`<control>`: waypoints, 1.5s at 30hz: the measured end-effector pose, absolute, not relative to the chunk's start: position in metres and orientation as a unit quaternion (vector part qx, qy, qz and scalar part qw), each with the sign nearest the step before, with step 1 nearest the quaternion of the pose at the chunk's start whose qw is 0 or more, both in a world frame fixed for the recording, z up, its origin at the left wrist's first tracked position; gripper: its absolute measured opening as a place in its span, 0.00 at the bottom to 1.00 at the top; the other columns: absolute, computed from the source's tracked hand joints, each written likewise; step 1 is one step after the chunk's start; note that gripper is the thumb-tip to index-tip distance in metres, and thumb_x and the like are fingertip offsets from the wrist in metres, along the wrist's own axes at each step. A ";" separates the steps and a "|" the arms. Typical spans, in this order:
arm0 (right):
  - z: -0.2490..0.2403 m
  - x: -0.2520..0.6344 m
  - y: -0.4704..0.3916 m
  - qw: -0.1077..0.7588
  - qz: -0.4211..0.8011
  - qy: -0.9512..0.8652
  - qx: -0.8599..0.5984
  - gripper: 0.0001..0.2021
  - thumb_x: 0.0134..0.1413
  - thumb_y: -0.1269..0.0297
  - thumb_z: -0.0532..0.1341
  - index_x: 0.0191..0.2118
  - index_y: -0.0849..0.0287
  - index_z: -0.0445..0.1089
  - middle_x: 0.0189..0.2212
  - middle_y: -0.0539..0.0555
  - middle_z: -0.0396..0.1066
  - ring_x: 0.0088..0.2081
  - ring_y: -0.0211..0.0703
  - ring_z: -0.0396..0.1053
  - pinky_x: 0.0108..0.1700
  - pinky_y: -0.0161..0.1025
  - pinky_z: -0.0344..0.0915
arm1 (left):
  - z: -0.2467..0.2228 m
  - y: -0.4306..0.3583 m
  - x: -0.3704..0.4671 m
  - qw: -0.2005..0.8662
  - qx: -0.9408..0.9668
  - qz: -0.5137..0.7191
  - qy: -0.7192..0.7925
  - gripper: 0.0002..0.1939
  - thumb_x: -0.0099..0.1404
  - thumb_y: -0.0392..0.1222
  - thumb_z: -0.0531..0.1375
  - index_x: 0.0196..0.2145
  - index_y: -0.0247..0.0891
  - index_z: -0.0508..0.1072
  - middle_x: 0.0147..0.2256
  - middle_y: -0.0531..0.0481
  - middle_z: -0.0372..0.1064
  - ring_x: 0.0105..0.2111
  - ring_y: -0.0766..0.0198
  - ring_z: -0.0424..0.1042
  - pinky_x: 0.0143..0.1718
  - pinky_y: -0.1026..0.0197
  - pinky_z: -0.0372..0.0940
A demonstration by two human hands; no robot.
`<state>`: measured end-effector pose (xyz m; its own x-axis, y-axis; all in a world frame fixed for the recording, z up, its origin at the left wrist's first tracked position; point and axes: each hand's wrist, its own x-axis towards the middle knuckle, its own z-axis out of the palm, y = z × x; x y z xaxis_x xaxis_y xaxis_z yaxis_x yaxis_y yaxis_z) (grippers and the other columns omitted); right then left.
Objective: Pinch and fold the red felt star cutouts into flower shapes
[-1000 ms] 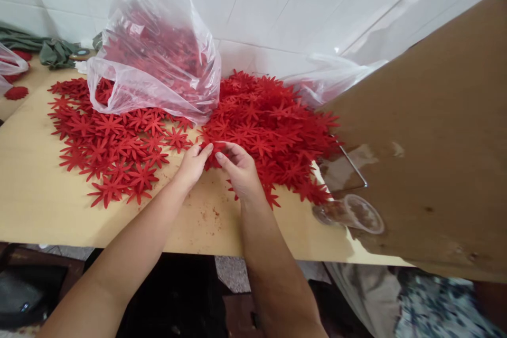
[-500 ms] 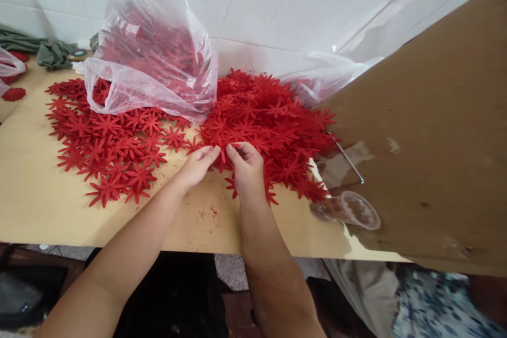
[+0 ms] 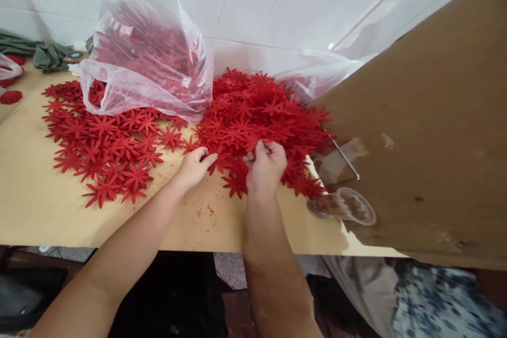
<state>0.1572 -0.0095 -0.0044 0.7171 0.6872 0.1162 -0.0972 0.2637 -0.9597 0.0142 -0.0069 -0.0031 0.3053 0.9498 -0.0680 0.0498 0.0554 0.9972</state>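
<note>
Red flower-shaped cutouts with narrow petals lie in a thick heap (image 3: pixel 253 111) in front of me. At its near left edge, my left hand (image 3: pixel 195 166) has thumb and fingers pinched on one red flower (image 3: pixel 219 159). My right hand (image 3: pixel 268 168) is over the front of the heap, its fingers curled in; what they pinch, if anything, is hidden among the red petals. A second, looser spread of the same flowers (image 3: pixel 114 142) lies to the left on the wooden table (image 3: pixel 166 222).
Behind the flowers stands a clear plastic bag (image 3: pixel 150 63) full of red pieces. On the right are a leaning brown board (image 3: pixel 428 142), a metal handle (image 3: pixel 348 161) and a tipped clear plastic cup (image 3: pixel 344 206). Green cloth (image 3: pixel 51 55) lies at the back left. Patterned cloth shows below the table.
My right hand has moved right, away from my left hand and onto the heap. My left hand stays nearly in place with the flower. The view has shifted slightly.
</note>
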 end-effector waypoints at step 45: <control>0.001 0.124 -0.024 0.601 0.322 -0.509 -0.526 0.10 0.44 0.56 0.61 0.27 0.58 0.67 0.24 0.48 0.67 0.27 0.34 0.63 0.33 0.35 0.64 | -0.002 -0.009 0.014 0.625 0.495 0.468 0.381 0.12 0.58 0.47 0.55 0.26 0.34 0.66 0.25 0.52 0.64 0.27 0.70 0.62 0.35 0.64 0.59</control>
